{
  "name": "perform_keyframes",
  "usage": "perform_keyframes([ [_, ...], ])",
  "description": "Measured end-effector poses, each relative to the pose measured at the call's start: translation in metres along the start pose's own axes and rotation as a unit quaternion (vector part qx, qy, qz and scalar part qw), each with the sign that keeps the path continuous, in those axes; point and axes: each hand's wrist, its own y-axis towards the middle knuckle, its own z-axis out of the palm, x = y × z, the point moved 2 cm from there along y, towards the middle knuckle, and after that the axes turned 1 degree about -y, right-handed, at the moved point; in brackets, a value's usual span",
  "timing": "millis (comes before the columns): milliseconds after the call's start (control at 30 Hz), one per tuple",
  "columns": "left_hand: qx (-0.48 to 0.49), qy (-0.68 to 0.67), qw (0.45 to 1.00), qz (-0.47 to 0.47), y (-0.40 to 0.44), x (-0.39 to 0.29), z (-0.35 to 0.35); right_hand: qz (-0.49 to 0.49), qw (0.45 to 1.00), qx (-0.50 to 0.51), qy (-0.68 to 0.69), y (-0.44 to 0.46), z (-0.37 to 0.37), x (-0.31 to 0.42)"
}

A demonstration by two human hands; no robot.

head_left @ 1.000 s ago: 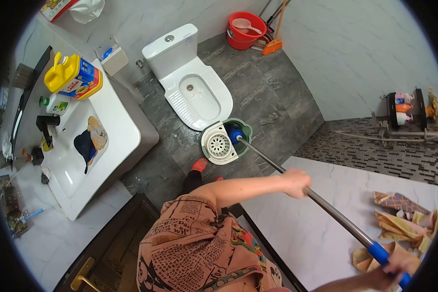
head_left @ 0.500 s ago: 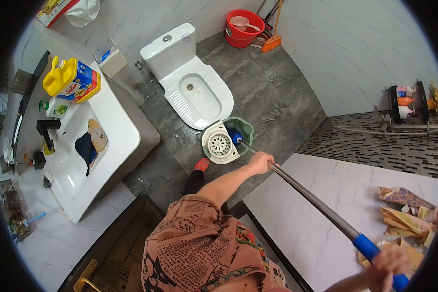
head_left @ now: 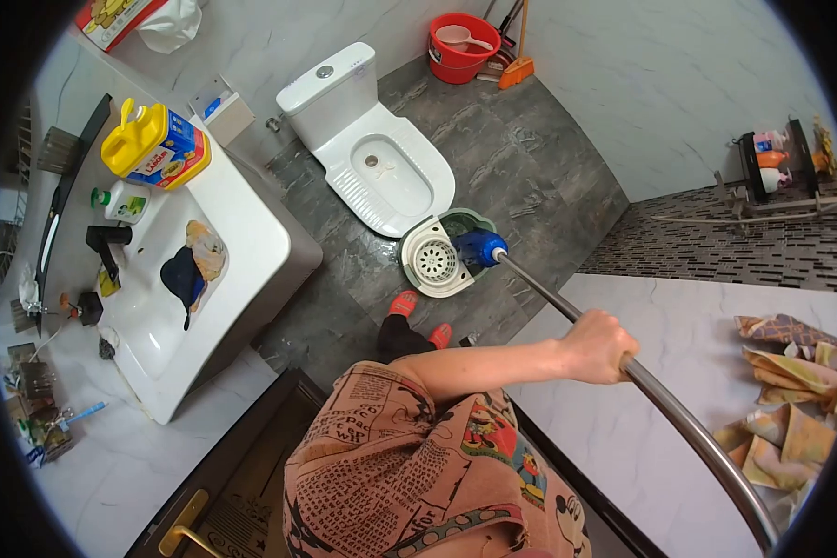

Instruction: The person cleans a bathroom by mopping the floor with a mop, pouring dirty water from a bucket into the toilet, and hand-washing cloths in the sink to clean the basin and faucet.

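Note:
My left hand is closed around the steel pole of a mop. The pole slants from the lower right edge up to a blue mop head. That head is at the open side of a green mop bucket, beside the white spin basket with its round holes. Whether the head's underside touches water is hidden. My right hand is outside the picture, and so is the upper end of the pole.
A white squat toilet lies just beyond the bucket. To the left is a sink with a dark cloth and a yellow jug. A red bucket and an orange broom stand at the back wall. Cloths lie at right.
The mop head has risen from deep in the bucket toward me. My left hand has moved right and down with the pole. My right hand has left the view.

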Motion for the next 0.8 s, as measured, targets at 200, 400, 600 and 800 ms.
perform_keyframes([
  [200, -0.011, -0.02, 0.999, 0.023, 0.003, -0.047, -0.01, -0.037, 0.998, -0.015, -0.042, 0.018, -0.04, 0.071],
  [400, -0.029, 0.016, 0.999, 0.021, -0.019, -0.029, -0.024, -0.139, 0.982, 0.012, -0.124, 0.074, -0.057, 0.186],
  [600, -0.19, 0.072, 0.978, -0.057, -0.072, 0.05, -0.027, -0.214, 0.938, -0.049, -0.268, 0.128, -0.058, 0.211],
  [800, 0.043, 0.014, 0.985, -0.164, -0.09, 0.079, -0.024, -0.376, 0.922, -0.096, -0.011, 0.149, -0.104, 0.207],
])
